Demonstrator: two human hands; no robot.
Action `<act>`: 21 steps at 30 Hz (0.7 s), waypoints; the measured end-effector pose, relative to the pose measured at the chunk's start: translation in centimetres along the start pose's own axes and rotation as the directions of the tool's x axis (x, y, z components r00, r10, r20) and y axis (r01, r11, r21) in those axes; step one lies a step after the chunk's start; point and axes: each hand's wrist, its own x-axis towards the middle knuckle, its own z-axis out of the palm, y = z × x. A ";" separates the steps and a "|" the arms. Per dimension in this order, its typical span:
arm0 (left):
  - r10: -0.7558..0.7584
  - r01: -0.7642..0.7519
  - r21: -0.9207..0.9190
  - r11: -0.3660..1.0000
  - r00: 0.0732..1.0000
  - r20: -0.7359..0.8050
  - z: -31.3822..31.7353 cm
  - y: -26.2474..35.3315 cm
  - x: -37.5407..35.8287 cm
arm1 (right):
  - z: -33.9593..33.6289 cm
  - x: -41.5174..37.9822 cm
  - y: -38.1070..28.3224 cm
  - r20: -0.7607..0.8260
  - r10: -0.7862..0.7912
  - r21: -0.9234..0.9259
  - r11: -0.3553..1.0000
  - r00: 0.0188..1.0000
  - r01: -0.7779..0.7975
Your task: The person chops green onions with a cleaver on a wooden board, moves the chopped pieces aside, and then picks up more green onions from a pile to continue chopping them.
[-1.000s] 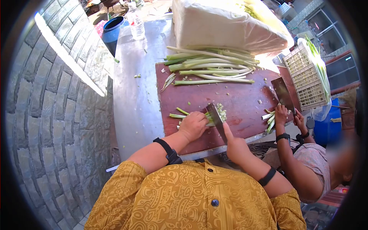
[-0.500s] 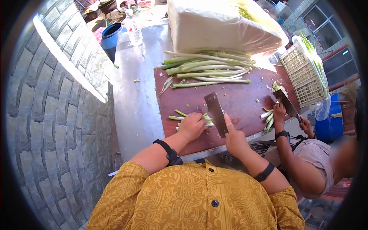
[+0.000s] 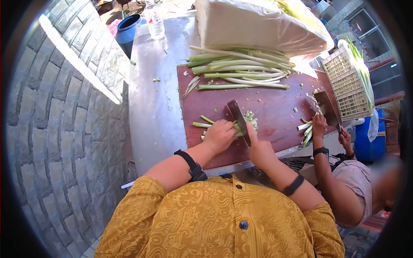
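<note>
My left hand [image 3: 220, 136] is closed over a small bunch of green onions [image 3: 202, 125], pressing them on the reddish-brown cutting board [image 3: 275, 114]. Their cut ends stick out to the left of my fingers. In my right hand [image 3: 261, 151] is a cleaver [image 3: 239, 122], its blade upright just right of my left fingertips, with my index finger stretched along it. Chopped green onion [image 3: 250, 119] lies against the blade's far side. The cleaver's handle is hidden in my palm. Beyond both hands, a pile of long green onions [image 3: 241, 66] lies across the board's back edge.
At right, a co-worker's hand [image 3: 319, 124] holds green onion pieces beside another cleaver [image 3: 327, 107]. A large white wrapped block [image 3: 254, 28] stands behind the pile. A plastic crate [image 3: 346, 88], a water bottle [image 3: 155, 21], a blue barrel [image 3: 129, 32] and a brick wall [image 3: 77, 142] surround the metal table [image 3: 155, 107].
The cleaver has come down beside my left hand, and chopped bits now show on its right side. My view has shifted slightly, and the co-worker's cleaver stands a little differently.
</note>
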 end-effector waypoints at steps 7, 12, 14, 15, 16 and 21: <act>0.012 -0.013 -0.028 1.000 0.999 -0.032 -0.1 -0.3 0.0 | 1.4 2.2 1.5 -0.282 0.120 0.275 0.961 0.952 -0.040; -0.023 0.022 -0.026 0.999 0.999 -0.039 0.1 -0.3 -0.1 | -2.1 -0.7 -0.3 -0.139 0.046 0.157 0.987 0.989 -0.024; -0.034 0.032 -0.029 0.999 0.998 -0.053 0.2 -0.3 -0.2 | -2.5 -1.8 -0.6 -0.074 0.018 0.127 0.992 0.997 -0.009; -0.037 0.035 -0.030 0.999 0.998 -0.056 0.2 -0.3 -0.1 | -2.7 -2.2 -0.6 -0.036 0.029 0.096 0.995 0.999 -0.026; -0.042 0.041 -0.031 0.999 0.997 -0.059 0.1 -0.2 -0.2 | -2.8 -2.5 -0.7 0.004 0.041 0.064 0.997 0.999 -0.041; -0.016 0.014 -0.037 0.999 0.998 -0.062 0.2 -0.4 -0.1 | -2.7 -2.4 -0.7 0.065 0.031 0.010 0.999 0.997 -0.032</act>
